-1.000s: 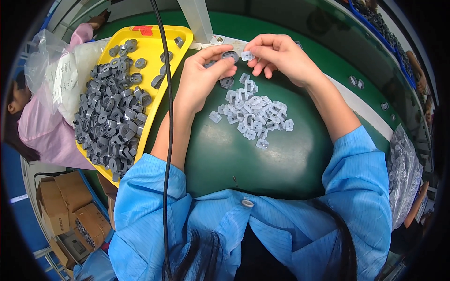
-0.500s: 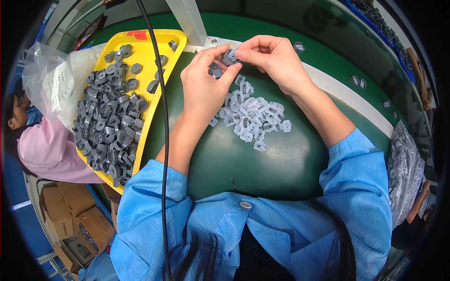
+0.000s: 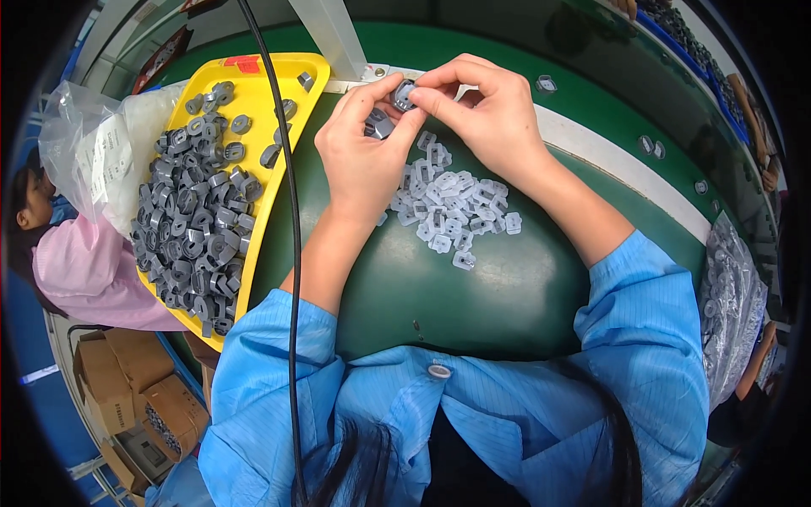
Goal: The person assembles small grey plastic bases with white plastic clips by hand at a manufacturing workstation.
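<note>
At the far side of the green work surface (image 3: 405,317), both hands meet over a small dark grey ring-shaped plastic part (image 3: 403,95) with a lighter piece in its face. My left hand (image 3: 359,152) is closed around its side and also keeps a second dark grey part (image 3: 379,124) between palm and fingers. Thumb and fingers of my right hand (image 3: 494,114) pinch the first part at its right edge. Just below the hands lies a loose pile of small light grey plastic pieces (image 3: 456,207). To the left, a yellow tray (image 3: 297,72) holds many dark grey parts (image 3: 190,220).
A black cable (image 3: 292,253) hangs in front of the tray's right side. A white metal post (image 3: 334,38) rises behind my left hand. Several small parts (image 3: 650,146) lie on the green strip beyond the pale rail (image 3: 625,177). Plastic bags (image 3: 731,313) and a person's pink sleeve (image 3: 93,270) flank the area.
Both hands have shifted slightly left and up with the dark grey part, which is now tilted differently. The parts on the far green strip have moved a little to the right.
</note>
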Action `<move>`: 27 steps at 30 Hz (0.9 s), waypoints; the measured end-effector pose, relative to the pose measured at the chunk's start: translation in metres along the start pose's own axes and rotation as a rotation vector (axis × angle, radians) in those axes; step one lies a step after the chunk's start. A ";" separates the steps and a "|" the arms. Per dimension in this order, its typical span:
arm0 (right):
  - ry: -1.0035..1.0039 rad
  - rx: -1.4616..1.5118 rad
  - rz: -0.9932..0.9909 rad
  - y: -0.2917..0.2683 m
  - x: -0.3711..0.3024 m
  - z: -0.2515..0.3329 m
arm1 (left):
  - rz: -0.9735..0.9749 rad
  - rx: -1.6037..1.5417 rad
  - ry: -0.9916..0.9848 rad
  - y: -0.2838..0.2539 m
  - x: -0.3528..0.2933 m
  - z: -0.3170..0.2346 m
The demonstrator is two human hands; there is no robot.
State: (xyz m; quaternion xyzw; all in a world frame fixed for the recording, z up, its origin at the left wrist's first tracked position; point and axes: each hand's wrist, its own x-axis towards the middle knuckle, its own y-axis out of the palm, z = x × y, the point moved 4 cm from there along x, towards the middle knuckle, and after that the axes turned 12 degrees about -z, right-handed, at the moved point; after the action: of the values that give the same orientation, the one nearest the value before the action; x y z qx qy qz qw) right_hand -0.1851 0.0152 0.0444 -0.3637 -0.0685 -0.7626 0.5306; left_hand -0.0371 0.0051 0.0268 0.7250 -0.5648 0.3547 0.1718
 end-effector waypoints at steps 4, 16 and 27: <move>-0.152 -0.068 -0.042 0.000 0.000 0.006 | -0.019 0.025 0.065 0.000 0.001 -0.003; 0.844 0.600 0.242 0.007 -0.003 -0.017 | -0.022 0.026 0.135 -0.002 -0.001 -0.015; 0.806 0.652 0.421 0.004 -0.001 -0.034 | 0.067 0.075 0.328 0.002 -0.002 -0.016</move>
State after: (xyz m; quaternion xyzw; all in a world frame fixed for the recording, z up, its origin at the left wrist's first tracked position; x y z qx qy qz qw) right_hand -0.1975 -0.0022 0.0180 0.1338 -0.0183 -0.6584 0.7405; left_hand -0.0446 0.0165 0.0360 0.6441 -0.5393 0.4947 0.2226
